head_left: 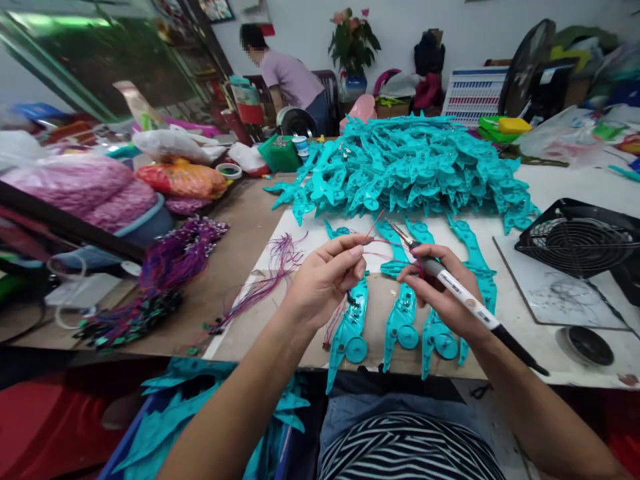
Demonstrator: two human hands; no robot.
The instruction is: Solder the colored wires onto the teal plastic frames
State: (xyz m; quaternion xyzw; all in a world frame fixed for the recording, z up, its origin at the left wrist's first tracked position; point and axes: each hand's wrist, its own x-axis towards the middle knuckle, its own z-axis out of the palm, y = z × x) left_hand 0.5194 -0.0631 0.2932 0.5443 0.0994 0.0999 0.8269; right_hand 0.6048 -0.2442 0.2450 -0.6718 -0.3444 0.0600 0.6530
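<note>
My left hand (325, 277) is closed in a pinch on a thin red wire (375, 225) whose end sticks up above the fingertips. Further thin wires stretch from there toward my right hand (445, 283). That hand grips a soldering iron (463, 297) with a white and grey handle, its metal tip pointing up and left near the wire. Whether the tip touches the wire I cannot tell. Beneath both hands, several teal plastic pieces (403, 310) lie in a row on the table. A loose bundle of red and purple wires (273, 273) rests left of my left hand.
A large heap of teal pieces (400, 167) stands behind the row. To the right are a black fan (580, 237), a white board (545, 293) and a round dark tin (585, 345). A thick wire bundle (173, 267) lies left. Across the room a person (293, 77) bends over.
</note>
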